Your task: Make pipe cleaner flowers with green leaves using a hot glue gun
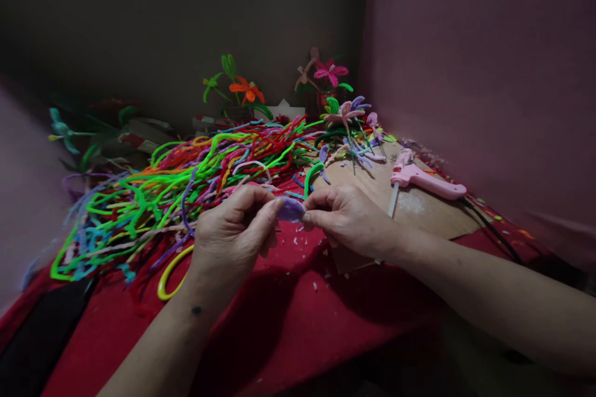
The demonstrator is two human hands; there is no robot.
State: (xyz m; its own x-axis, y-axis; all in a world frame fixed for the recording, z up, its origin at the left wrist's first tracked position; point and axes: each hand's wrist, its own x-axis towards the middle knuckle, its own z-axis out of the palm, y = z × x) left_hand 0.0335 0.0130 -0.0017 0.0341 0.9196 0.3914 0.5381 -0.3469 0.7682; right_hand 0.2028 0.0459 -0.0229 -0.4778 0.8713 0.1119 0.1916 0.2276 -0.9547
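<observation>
Between my two hands is a small purple fuzzy petal (291,209), flat and oval, apparently bent from pipe cleaner. My left hand (237,223) pinches its left end between thumb and forefinger. The right end is pinched by the thumb and forefinger of my right hand (347,220). Both hands are held above the red cloth (298,298). Just behind them a green pipe cleaner loop (313,178) curves up, beside a small purple petal piece (324,154).
A big heap of coloured pipe cleaners (186,180) spreads to the left. On a cardboard sheet (423,217) at right lies a pink glue gun (428,181) with a black cord. Pipe cleaner flowers, including an orange one (248,89), stand at the back by the wall. A yellow ring (168,276) lies near my left wrist.
</observation>
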